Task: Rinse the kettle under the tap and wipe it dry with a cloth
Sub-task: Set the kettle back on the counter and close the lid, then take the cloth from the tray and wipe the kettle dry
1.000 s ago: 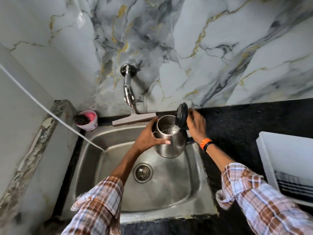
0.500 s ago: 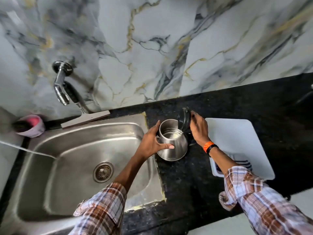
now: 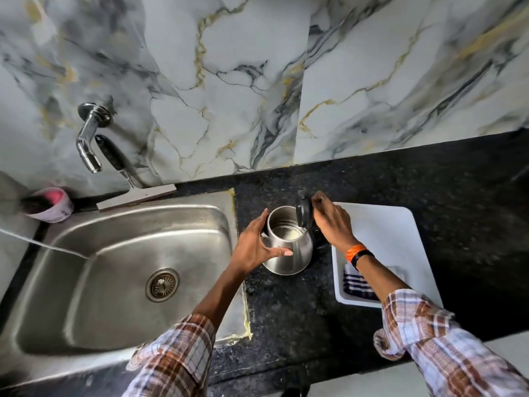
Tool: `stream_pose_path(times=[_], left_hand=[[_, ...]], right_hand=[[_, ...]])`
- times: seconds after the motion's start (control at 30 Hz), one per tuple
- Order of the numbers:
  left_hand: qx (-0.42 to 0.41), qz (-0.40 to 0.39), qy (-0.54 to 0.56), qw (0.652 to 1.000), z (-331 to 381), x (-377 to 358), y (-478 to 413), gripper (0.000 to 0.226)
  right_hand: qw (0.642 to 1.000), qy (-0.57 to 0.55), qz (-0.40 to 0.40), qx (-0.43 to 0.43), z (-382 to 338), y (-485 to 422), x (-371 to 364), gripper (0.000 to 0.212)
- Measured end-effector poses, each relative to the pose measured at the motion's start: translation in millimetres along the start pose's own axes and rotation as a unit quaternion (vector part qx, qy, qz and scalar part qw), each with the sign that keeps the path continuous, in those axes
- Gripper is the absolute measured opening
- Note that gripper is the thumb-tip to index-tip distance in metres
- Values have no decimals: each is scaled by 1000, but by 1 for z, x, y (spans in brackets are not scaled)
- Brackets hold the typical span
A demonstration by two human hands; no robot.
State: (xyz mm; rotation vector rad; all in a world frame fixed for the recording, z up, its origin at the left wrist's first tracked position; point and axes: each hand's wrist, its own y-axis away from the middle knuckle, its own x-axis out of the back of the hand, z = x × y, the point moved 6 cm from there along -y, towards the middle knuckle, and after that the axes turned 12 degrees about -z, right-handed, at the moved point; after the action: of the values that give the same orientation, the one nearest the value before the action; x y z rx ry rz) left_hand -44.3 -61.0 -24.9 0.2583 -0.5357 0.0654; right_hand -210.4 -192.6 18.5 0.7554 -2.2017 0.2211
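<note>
The steel kettle stands or hovers upright over the black counter, just right of the sink. Its black lid is flipped open. My left hand wraps the kettle's left side, thumb across the front. My right hand is behind the lid, at the kettle's handle side. A striped dark-and-white cloth lies in the white tray under my right forearm. The chrome tap sticks out of the wall at the left, with no water running.
A squeegee leans on the wall behind the sink. A pink cup with a dark scrubber sits at the sink's back left corner. A thin white cord crosses the sink's left edge. Marble wall panels rise behind the counter.
Both hands carried the kettle out of the sink, rightward, to above the counter beside the white tray. The view followed to the right.
</note>
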Motion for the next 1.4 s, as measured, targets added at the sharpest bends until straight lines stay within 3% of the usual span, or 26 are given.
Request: stream_pose_path(times=[0.13, 0.27, 0.5, 0.63, 0.73, 0.87, 0.93, 1.03, 1.2, 1.3, 1.4], left_hand=[[6, 5, -19, 1000, 2, -2, 3, 131], [6, 6, -24, 1000, 3, -3, 7, 130], [4, 7, -20, 1000, 2, -2, 9, 126], [-19, 13, -52, 998, 1, -8, 9, 123], [-90, 79, -152, 981, 13, -15, 17, 119], [-239, 132, -251, 929, 53, -47, 38, 92], [-286, 109, -264, 915, 68, -74, 40, 81], [-310, 37, -265, 912, 77, -120, 27, 73], [-204, -115, -296, 926, 71, -193, -28, 78], [-149, -195, -341, 908, 70, -223, -53, 87], [-115, -229, -382, 888, 70, -238, -65, 86]], right_hand=[[991, 100, -86, -20, -14, -2, -4, 50], [981, 166, -97, -7, -26, -3, -12, 58], [982, 160, -102, -2, -26, -4, -17, 52], [978, 176, -111, -15, -24, -1, -19, 61], [981, 179, -74, -16, -17, 11, -14, 66], [985, 136, 81, 68, 8, 51, 8, 49], [987, 99, 111, 53, 42, 71, 17, 40], [991, 107, 65, -54, 106, 90, 22, 40], [961, 150, -116, -202, 178, 108, 19, 62], [935, 197, -198, -220, 196, 111, 9, 66], [936, 188, -215, -205, 202, 108, 7, 52]])
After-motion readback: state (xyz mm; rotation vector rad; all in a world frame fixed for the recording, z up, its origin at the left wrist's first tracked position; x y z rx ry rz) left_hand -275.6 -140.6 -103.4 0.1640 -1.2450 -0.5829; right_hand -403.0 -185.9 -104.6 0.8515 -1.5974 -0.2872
